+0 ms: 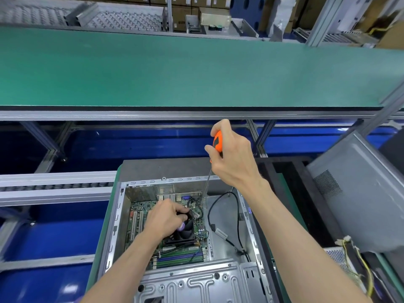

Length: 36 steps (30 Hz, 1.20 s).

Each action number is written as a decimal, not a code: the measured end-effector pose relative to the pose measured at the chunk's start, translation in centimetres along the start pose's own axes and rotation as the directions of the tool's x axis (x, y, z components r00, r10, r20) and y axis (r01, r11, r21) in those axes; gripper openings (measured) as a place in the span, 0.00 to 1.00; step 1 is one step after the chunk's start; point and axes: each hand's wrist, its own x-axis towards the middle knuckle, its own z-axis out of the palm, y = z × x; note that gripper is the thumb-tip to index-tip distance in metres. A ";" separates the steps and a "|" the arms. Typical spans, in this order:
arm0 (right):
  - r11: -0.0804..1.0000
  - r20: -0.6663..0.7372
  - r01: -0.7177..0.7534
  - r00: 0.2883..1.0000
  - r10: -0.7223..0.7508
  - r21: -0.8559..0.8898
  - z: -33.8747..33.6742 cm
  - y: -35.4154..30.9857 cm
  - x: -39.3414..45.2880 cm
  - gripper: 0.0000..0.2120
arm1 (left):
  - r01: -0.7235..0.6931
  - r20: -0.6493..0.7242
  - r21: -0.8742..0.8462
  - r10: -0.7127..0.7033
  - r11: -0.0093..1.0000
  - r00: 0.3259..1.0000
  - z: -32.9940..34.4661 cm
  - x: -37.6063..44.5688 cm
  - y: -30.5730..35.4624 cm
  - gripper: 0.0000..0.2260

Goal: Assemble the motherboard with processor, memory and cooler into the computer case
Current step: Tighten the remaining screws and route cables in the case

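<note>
Green counter (pixel 175 68) spans the upper frame; cardboard boxes (pixel 185 9) top centre; grey side panel (pixel 354 193) leans right
</note>
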 end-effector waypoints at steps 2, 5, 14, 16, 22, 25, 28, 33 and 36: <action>1.000 0.000 -0.003 1.000 0.003 -0.003 0.1 0.0 0.0 0.13 | -0.001 -0.007 0.009 0.001 1.000 1.000 0.0 0.0 0.0 0.09; 1.000 0.003 -0.012 1.000 0.012 -0.001 0.2 0.1 0.0 0.13 | -0.002 -0.014 0.032 0.002 0.999 1.000 0.0 0.1 0.0 0.09; 1.000 0.028 -0.008 1.000 0.008 -0.007 0.1 -0.1 0.1 0.13 | -0.002 -0.002 0.014 0.002 1.000 1.000 0.0 0.2 -0.1 0.08; 1.000 0.042 -0.005 0.999 0.006 -0.012 0.1 -0.2 0.2 0.13 | -0.007 -0.001 0.013 0.007 1.000 1.000 0.0 0.2 -0.1 0.08; 0.998 0.120 0.070 0.990 -0.069 0.001 0.1 -0.8 0.6 0.15 | -0.010 0.009 0.022 0.010 1.000 1.000 0.0 0.2 -0.1 0.08; 0.994 0.158 0.095 0.984 -0.086 -0.049 0.3 -1.1 1.1 0.15 | -0.019 0.006 0.019 0.019 1.000 1.000 0.0 0.2 -0.1 0.08; 0.988 0.187 0.081 0.981 -0.056 -0.130 0.4 -1.4 1.6 0.18 | -0.025 -0.002 0.023 0.025 0.999 1.000 0.0 0.2 -0.2 0.07; 0.982 0.335 0.111 0.941 -0.054 -0.154 -0.6 -1.5 2.4 0.12 | -0.019 -0.007 0.016 0.019 1.000 1.000 0.3 0.4 -0.4 0.08; 0.972 0.357 0.100 0.934 -0.018 -0.213 -0.4 -1.9 2.9 0.12 | -0.010 -0.001 0.015 0.010 1.000 1.000 0.3 0.5 -0.5 0.08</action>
